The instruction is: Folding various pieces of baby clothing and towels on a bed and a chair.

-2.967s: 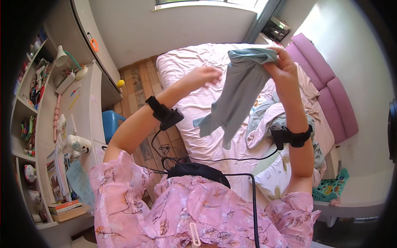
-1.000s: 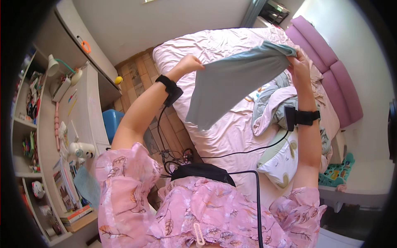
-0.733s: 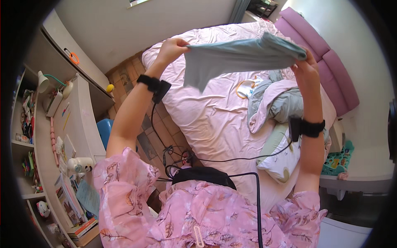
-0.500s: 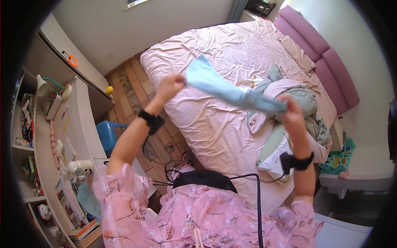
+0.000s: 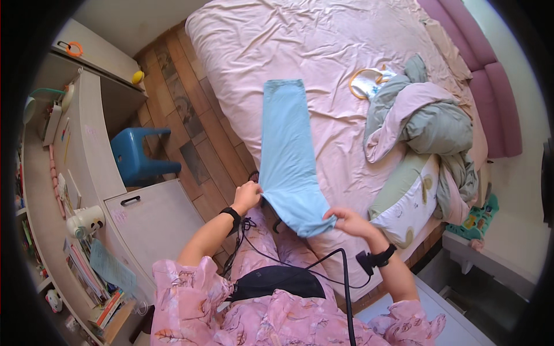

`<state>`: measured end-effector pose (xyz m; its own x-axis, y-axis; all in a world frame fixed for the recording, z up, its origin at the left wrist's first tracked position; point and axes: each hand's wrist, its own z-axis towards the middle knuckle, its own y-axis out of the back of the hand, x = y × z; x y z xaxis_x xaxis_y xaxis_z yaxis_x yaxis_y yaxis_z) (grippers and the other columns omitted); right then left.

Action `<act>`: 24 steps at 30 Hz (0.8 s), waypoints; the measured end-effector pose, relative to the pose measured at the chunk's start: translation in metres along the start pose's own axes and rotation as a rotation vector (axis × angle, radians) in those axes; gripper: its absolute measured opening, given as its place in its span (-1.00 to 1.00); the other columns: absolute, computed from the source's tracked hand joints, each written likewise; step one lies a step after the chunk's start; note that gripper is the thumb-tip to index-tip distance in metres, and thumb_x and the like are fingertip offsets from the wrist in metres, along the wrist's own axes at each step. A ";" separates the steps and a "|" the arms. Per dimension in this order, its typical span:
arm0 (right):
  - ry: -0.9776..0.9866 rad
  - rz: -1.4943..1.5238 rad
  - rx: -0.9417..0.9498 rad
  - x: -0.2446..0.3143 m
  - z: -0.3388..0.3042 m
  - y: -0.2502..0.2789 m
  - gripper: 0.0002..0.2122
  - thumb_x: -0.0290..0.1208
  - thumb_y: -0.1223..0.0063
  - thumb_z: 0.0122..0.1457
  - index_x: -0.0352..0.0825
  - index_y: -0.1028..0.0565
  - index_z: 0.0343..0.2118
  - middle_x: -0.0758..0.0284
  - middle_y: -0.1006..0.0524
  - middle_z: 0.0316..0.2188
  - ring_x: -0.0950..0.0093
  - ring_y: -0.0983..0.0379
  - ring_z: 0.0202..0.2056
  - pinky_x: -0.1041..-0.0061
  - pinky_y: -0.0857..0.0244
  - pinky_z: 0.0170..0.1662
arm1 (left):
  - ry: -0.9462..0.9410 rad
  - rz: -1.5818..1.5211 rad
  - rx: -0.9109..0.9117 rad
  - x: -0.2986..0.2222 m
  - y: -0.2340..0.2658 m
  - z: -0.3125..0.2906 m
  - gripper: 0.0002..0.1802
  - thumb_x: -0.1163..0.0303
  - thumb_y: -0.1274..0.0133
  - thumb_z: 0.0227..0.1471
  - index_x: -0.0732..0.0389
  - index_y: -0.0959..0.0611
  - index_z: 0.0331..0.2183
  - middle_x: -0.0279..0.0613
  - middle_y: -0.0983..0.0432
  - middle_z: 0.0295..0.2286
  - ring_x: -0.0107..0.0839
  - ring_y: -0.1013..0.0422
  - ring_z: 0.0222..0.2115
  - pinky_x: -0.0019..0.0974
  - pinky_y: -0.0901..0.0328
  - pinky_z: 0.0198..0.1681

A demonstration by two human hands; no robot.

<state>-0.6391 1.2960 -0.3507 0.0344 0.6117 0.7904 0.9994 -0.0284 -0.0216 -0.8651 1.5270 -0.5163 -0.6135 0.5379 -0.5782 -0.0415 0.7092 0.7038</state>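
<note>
A pair of light blue trousers (image 5: 288,138), doubled lengthwise, lies along the near left part of the bed, its hem end pointing away from me. The upper end, nearest me, is bent and lifted off the sheet. My left hand (image 5: 248,196) is closed on the left edge of the cloth, close to the side of the mattress. At the near right corner, my right hand (image 5: 351,223) pinches the bunched waist end between thumb and fingers. The fingertips of the left hand are partly hidden by the fabric.
The bed (image 5: 231,52) carries a rumpled grey-and-pink quilt (image 5: 433,118), a pillow (image 5: 404,199) and a white bib-like cloth with orange trim (image 5: 369,83). A blue stool (image 5: 138,153) stands left, beside a desk (image 5: 86,138). A black cable (image 5: 345,277) hangs across my lap.
The trousers, stretched in the air between both hands, have come down onto the bed and now lie lengthwise. Both hands have moved down toward me, and the view has shifted.
</note>
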 end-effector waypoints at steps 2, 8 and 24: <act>0.099 0.063 -0.054 0.016 0.027 0.025 -0.79 -0.66 0.08 -0.04 -0.32 -0.43 -0.30 0.48 -0.43 -0.39 0.68 -0.33 -0.37 0.67 -0.23 -0.29 | 0.060 -0.192 -0.070 0.004 -0.003 0.003 -0.88 0.39 0.00 -0.25 0.14 -0.60 -0.55 -0.13 -0.44 -0.49 -0.18 -0.39 -0.39 -0.18 -0.27 -0.31; 0.391 0.222 -0.404 0.108 0.153 0.112 -0.71 -0.58 -0.01 -0.07 -0.36 -0.39 -0.20 0.35 -0.48 -0.33 0.58 -0.40 -0.33 0.57 -0.28 -0.23 | 0.233 -0.727 -0.056 0.025 0.018 0.042 -0.70 0.37 -0.14 -0.27 0.32 -0.55 -0.40 -0.08 -0.40 -0.44 -0.31 -0.41 -0.36 -0.36 -0.30 -0.28; 0.206 -1.324 -0.556 -0.047 0.214 0.034 -0.83 -0.46 0.09 -0.11 -0.18 -0.44 -0.39 0.34 -0.45 -0.33 0.41 -0.38 -0.28 0.24 -0.15 -0.17 | -0.319 0.232 -0.314 0.002 0.006 0.084 -0.74 0.39 -0.11 -0.37 0.14 -0.48 -0.47 -0.24 -0.36 -0.43 -0.28 -0.29 -0.35 -0.20 -0.13 -0.28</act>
<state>-0.6047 1.4355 -0.5196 -0.9433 0.3113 0.1149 0.1620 0.1298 0.9782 -0.7999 1.5703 -0.5477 -0.3650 0.8123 -0.4550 -0.1985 0.4096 0.8904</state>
